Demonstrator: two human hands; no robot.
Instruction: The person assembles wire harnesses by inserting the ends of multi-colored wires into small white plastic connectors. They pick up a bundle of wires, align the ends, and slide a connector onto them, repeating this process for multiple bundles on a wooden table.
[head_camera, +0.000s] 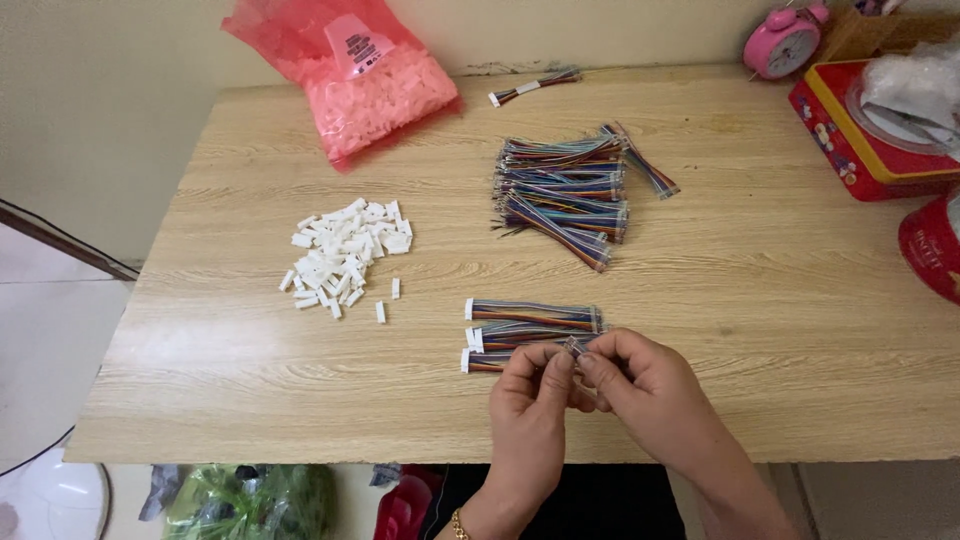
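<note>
You've got both hands, left hand (530, 395) and right hand (640, 390), pinching one small clear plastic connector (572, 347) between the fingers. Three short rainbow-coloured ribbon cables (530, 325) lie just beyond on the light wooden tabletop (750, 300).

Bright, even, soft light across the whole frame, likely from above and slightly ahead. No hard shadows anywhere. Only faint, short shadows under the wire bundles (565, 190) at upper centre and the white connectors (345, 255) at centre left. Soft shadow beneath both hands (590, 400) at lower centre. Mild sheen on the pink bag (350, 70) at upper left and on the clear wrap (915, 90) at upper right. Slightly washed wall along the top edge. Table (750, 300) grain sharp at centre. Some wide-angle stretch: table edges splayed outward toward the bottom corners. Fingertips a little soft from slight motion blur. Lower left floor darker, less detailed.
</note>
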